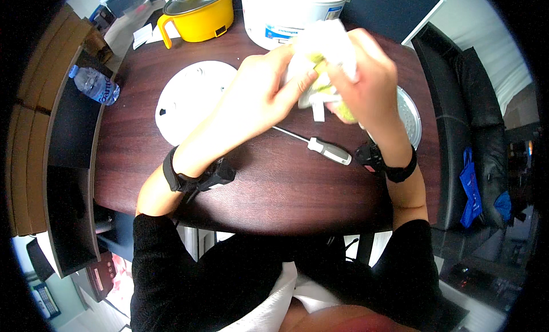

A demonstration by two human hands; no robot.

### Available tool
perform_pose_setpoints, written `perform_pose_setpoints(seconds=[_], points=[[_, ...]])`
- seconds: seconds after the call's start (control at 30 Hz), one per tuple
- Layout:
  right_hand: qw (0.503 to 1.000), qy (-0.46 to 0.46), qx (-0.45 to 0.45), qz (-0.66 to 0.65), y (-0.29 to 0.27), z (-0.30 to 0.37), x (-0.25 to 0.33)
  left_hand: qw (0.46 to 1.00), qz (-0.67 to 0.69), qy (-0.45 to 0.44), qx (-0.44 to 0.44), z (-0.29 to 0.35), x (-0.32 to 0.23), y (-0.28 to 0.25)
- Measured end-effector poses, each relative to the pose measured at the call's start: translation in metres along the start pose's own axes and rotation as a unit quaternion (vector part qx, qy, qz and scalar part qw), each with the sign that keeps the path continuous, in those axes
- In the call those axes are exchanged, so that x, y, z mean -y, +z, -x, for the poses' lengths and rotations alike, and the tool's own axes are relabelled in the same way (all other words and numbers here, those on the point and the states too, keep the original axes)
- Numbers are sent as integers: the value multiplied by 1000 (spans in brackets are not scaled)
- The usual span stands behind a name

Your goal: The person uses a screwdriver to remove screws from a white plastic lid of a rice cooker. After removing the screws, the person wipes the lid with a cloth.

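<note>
While gripping from both sides, fingertips of left hand [260, 89] and right hand [366, 75] pinched onto a crumpled white and yellow-green cloth or wrapped part [326, 52], raised above the dark brown wooden table [274, 183] in front of a white round cooker body [291, 12]. Exact nature of the held item blurred; a small white tab hanging beneath it. Both hands closed on it, neither free.

Directly below: a screwdriver with grey-white handle and thin metal shaft [320, 148] lying untouched on the table. Left of the hands, a flat white round lid or plate [189, 98]; right, partly hidden behind the wrist, a perforated round metal disc [410, 118]. Farther back, a yellow pot with glass lid [197, 15]; at far left, a clear plastic water bottle [94, 86] on a shelf.

Judged step: handling or wiping of the held piece, mid-way. Next move likely calls for a steady two-handed hold and clearance over the screwdriver.
</note>
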State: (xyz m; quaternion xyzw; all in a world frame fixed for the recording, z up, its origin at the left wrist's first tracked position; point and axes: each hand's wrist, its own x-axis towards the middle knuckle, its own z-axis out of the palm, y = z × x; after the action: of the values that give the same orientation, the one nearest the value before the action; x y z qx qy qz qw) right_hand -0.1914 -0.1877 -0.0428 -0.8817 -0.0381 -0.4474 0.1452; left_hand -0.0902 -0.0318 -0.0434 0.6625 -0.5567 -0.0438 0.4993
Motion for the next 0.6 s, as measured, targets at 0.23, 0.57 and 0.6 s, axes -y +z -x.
perform_pose_setpoints(seconds=[0.23,0.57,0.6], points=[[998,-21,32,40,3,4,13,998,-58,28,-6,2,8,1],[997,-47,-5,63,10,5,2,999,-42,14,7,-2,12,0],[998,-39,-3,58,7,2,-6,999,-44,13,13,-3,9,-2]])
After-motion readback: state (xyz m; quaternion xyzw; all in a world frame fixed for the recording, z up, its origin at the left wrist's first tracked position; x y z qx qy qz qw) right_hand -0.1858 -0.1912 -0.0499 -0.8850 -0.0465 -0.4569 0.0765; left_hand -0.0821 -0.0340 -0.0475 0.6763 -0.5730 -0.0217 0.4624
